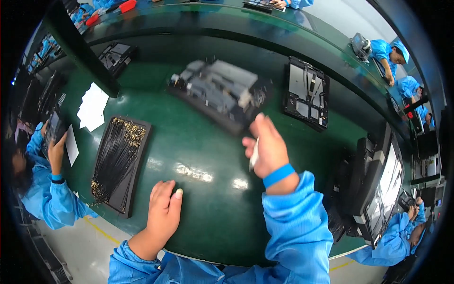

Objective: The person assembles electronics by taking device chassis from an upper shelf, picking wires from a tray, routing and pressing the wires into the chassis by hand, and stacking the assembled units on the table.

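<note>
My left hand (164, 207) lies on the green bench top with its fingers stretched out and nothing in it. My right hand (270, 149) is reached forward, fingers partly curled around a slim white object (254, 155) whose kind I cannot make out. Its fingertips are at the near right corner of a black tray (208, 111) of grey and black electronic parts. That tray is smeared by motion; I cannot tell whether the fingers grip it or only touch it. Left of my left hand, a black tray (134, 182) holds a bundle of thin black cables with gold-coloured ends.
Another black parts tray (326, 106) lies at the back right, one more (127, 53) at the back left. White sheets (92, 108) lie beside a dark post (80, 52). Stacked black trays (364, 189) stand at right. A co-worker (52, 189) handles a dark device at left.
</note>
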Motion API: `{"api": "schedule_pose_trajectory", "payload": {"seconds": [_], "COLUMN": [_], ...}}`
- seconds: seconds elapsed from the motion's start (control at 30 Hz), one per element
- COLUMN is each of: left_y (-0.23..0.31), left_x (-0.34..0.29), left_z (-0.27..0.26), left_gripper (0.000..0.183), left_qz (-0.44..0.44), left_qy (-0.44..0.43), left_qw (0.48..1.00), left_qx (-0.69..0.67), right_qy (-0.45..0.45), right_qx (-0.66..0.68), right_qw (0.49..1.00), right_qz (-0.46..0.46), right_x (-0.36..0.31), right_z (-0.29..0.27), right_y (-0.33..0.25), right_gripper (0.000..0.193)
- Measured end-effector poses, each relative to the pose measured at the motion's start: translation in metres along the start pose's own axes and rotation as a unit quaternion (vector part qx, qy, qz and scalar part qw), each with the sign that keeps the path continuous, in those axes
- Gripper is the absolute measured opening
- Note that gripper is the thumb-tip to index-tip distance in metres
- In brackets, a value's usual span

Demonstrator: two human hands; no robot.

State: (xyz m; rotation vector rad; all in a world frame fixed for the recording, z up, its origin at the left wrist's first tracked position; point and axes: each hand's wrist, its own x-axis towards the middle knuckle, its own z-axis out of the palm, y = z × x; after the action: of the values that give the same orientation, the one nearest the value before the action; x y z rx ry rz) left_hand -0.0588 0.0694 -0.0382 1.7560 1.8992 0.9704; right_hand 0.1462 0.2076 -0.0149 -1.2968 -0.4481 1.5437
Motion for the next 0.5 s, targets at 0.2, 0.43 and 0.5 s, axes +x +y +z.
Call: {"api": "schedule_pose_trajectory", "payload": {"seconds": [0.2, 0.43, 0.5], "left_y": [-0.014, -0.023, -0.019], "left_x": [-0.002, -0.007, -0.007], "left_z": [-0.023, -0.022, -0.024], "left_gripper": [0.022, 0.023, 0.023], "left_qz": [0.081, 0.069, 0.066], "left_qy": [0.03, -0.003, -0.02], "left_qw": [0.982, 0.979, 0.982], "left_qx": [0.169, 0.192, 0.174], "right_qy": [0.158, 0.229, 0.24], "right_qx": [0.137, 0.26, 0.263], "right_qw": [0.977, 0.938, 0.934], "right_qz": [-0.05, 0.004, 0.016], "right_x": [0.046, 0.085, 0.096], "right_z": [-0.039, -0.08, -0.082], "right_y": [-0.03, -0.058, -0.06], "right_gripper": [0.043, 0.034, 0.037]}}
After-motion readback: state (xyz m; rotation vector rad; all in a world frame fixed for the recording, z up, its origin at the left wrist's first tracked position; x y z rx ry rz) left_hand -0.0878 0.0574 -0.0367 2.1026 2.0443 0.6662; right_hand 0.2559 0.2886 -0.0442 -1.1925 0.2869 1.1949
